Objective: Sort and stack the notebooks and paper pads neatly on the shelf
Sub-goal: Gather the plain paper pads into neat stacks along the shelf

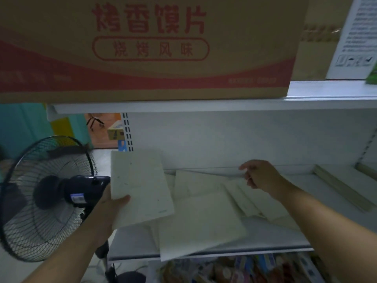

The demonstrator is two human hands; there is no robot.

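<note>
My left hand point(114, 203) grips a pale, speckled notebook point(140, 188) by its lower left edge, lifted and tilted above the left end of the white shelf point(285, 240). Several pale notebooks and pads lie scattered and overlapping on the shelf; the largest pad point(200, 225) juts over the front edge. My right hand point(259, 176) hovers over the back of the pile, fingers curled, pinching the far edge of a thin pad point(206, 176) that leans toward the back wall. A neat stack of pads point(342, 186) lies at the shelf's right end.
A black pedestal fan point(47, 197) stands just left of the shelf, its motor housing close to my left hand. A large cardboard box point(142, 48) sits on the shelf above, overhanging. Colourful packaged goods point(244, 268) fill the shelf below.
</note>
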